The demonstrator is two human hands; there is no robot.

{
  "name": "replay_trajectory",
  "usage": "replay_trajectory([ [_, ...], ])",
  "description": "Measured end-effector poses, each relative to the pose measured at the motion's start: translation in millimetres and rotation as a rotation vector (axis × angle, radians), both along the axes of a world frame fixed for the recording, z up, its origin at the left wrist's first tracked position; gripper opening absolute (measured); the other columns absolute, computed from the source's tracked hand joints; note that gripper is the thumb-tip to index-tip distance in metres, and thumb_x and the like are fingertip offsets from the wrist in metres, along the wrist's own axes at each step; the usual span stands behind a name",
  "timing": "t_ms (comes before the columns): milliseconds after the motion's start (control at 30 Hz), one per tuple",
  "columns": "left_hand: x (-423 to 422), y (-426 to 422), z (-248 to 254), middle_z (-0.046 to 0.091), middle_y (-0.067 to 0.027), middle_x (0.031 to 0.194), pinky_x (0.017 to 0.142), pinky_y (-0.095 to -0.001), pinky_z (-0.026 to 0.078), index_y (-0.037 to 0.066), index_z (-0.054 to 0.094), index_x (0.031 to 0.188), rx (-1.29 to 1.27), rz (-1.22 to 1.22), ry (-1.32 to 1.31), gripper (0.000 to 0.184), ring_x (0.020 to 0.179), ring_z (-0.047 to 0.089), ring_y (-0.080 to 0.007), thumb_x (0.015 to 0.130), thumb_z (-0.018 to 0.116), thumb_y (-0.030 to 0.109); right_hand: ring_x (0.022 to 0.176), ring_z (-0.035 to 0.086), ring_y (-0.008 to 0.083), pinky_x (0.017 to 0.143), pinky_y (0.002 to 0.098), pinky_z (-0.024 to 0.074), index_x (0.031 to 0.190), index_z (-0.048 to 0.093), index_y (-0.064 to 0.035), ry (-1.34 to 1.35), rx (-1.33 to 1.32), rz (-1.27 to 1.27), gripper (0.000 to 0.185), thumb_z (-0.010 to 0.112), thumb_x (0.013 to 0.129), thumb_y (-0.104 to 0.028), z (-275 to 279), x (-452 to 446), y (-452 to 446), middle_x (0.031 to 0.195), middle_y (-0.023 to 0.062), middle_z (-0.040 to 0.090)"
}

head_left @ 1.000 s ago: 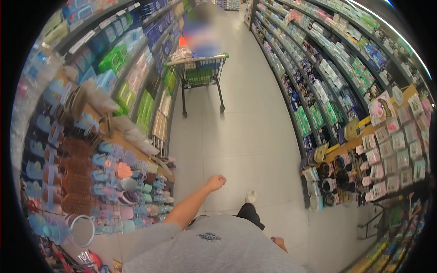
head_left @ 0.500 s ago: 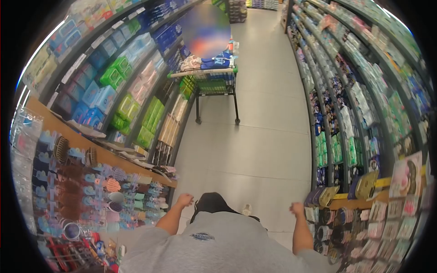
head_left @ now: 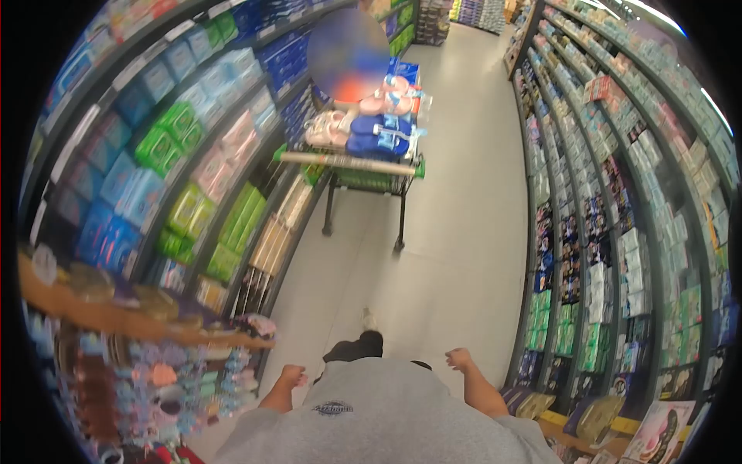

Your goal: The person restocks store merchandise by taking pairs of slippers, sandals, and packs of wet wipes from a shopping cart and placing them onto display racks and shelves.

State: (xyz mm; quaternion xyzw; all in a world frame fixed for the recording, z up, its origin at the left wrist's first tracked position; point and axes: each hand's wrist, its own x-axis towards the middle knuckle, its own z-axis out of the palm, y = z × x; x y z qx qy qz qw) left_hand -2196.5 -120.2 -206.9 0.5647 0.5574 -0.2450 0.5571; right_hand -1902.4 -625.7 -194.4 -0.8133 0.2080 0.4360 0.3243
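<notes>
Cart (head_left: 348,162) at 12 o'clock, looks bigger vs 1 s ago, load (head_left: 379,136) clearer: gap's smaller, cart's untouched. L hand (head_left: 294,377) at 7, R hand (head_left: 458,359) at 5, each grip loose, empty.

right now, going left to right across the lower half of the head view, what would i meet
Display of hanging goods → left hand → dark trouser leg → right hand → green packs on the right-hand shelves.
</notes>
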Motion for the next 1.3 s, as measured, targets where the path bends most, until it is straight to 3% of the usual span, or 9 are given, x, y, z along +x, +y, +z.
replay_trajectory([
  [100, 92.1, 75.3, -23.0, 0.065, -0.0145, 0.066, 0.049, -0.0375, 0.048, 0.000, 0.064, 0.069, 0.240, -0.167, -0.052, 0.028, 0.055, 0.063, -0.0219, 0.084, 0.052, 0.021, 0.054, 0.060, 0.0185, 0.046, 0.0352, 0.0479, 0.084, 0.065, -0.0023, -0.093, 0.162, -0.112, 0.017, 0.063, 0.081, -0.019, 10.5, 75.3, 34.0, 0.068, 0.0089, 0.064],
  [167, 190.0, 137.9, -45.0, 0.061, -0.0127, 0.060, 0.052, -0.0407, 0.046, 0.003, 0.063, 0.064, 0.591, -0.564, -0.473, 0.027, 0.052, 0.059, -0.0226, 0.081, 0.051, 0.021, 0.054, 0.059, 0.0177, 0.046, 0.0328, 0.0473, 0.081, 0.065, -0.0023, -0.222, 0.176, -0.019, 0.019, 0.061, 0.082, -0.021, 28.7, 159.7, 55.2, 0.067, 0.0083, 0.064],
  [233, 316.8, 130.0, 79.0, 0.059, -0.0076, 0.061, 0.050, -0.0320, 0.044, 0.004, 0.062, 0.068, 0.457, -0.062, -0.647, 0.020, 0.054, 0.056, -0.0161, 0.083, 0.052, 0.013, 0.060, 0.061, 0.0151, 0.048, 0.0309, 0.0482, 0.089, 0.064, -0.0020, -0.448, 0.217, -0.026, 0.018, 0.059, 0.086, -0.019, 55.6, 234.1, 82.7, 0.071, 0.0074, 0.065],
  [433, 564.0, 118.0, 281.0, 0.062, -0.0018, 0.075, 0.055, -0.0213, 0.045, 0.002, 0.061, 0.103, 0.403, -0.063, -1.192, 0.017, 0.061, 0.057, -0.0074, 0.091, 0.060, 0.014, 0.062, 0.060, 0.0117, 0.053, 0.0240, 0.0463, 0.099, 0.062, 0.0003, -0.733, 0.511, -0.039, 0.022, 0.061, 0.089, -0.020, 159.6, 437.0, 220.5, 0.078, 0.0069, 0.065],
  [733, 773.8, 171.0, 267.9, 0.065, -0.0060, 0.082, 0.066, -0.0277, 0.049, -0.002, 0.064, 0.099, 0.463, -0.024, -0.887, 0.030, 0.072, 0.060, -0.0126, 0.085, 0.066, 0.025, 0.070, 0.061, 0.0131, 0.060, 0.0253, 0.0487, 0.109, 0.059, 0.0006, -0.741, 0.720, -0.085, 0.034, 0.063, 0.089, -0.026, 212.4, 675.6, 414.1, 0.088, 0.0077, 0.066],
  [967, 884.3, 185.6, 271.7, 0.063, -0.0060, 0.095, 0.071, -0.0275, 0.047, 0.001, 0.059, 0.113, 0.383, 0.115, -0.749, 0.040, 0.083, 0.059, -0.0161, 0.089, 0.061, 0.034, 0.067, 0.059, 0.0136, 0.061, 0.0283, 0.0469, 0.093, 0.065, 0.0058, -0.873, 0.702, -0.096, 0.037, 0.068, 0.083, -0.030, 209.6, 732.9, 468.6, 0.075, 0.0086, 0.066],
  [1100, 936.5, 209.5, 236.5, 0.064, -0.0093, 0.097, 0.073, -0.0278, 0.045, -0.003, 0.058, 0.113, 0.742, 0.139, -0.662, 0.044, 0.083, 0.058, -0.0162, 0.089, 0.061, 0.033, 0.060, 0.051, 0.0089, 0.054, 0.0251, 0.0406, 0.082, 0.063, 0.0044, -0.890, 0.675, -0.159, 0.030, 0.067, 0.085, -0.026, 202.8, 748.8, 478.8, 0.068, 0.0036, 0.059],
  [1167, 950.3, 223.2, 228.2, 0.057, -0.0251, 0.122, 0.093, -0.0365, 0.043, -0.006, 0.046, 0.131, 0.450, 0.191, -0.728, 0.067, 0.113, 0.056, -0.0297, 0.085, 0.063, 0.039, 0.058, 0.050, 0.0087, 0.052, 0.0256, 0.0400, 0.079, 0.062, 0.0039, -0.819, 0.701, -0.137, 0.028, 0.066, 0.085, -0.023, 209.2, 753.9, 479.9, 0.066, 0.0031, 0.058],
  [1300, 957.9, 218.9, 231.5, 0.066, -0.0077, 0.096, 0.073, -0.0290, 0.048, 0.000, 0.060, 0.106, 0.338, 0.286, -0.739, 0.029, 0.086, 0.061, -0.0159, 0.092, 0.058, 0.025, 0.056, 0.051, 0.0106, 0.052, 0.0293, 0.0400, 0.078, 0.063, 0.0033, -0.840, 0.658, -0.092, 0.027, 0.064, 0.085, -0.022, 224.4, 755.3, 477.4, 0.060, 0.0050, 0.059],
])
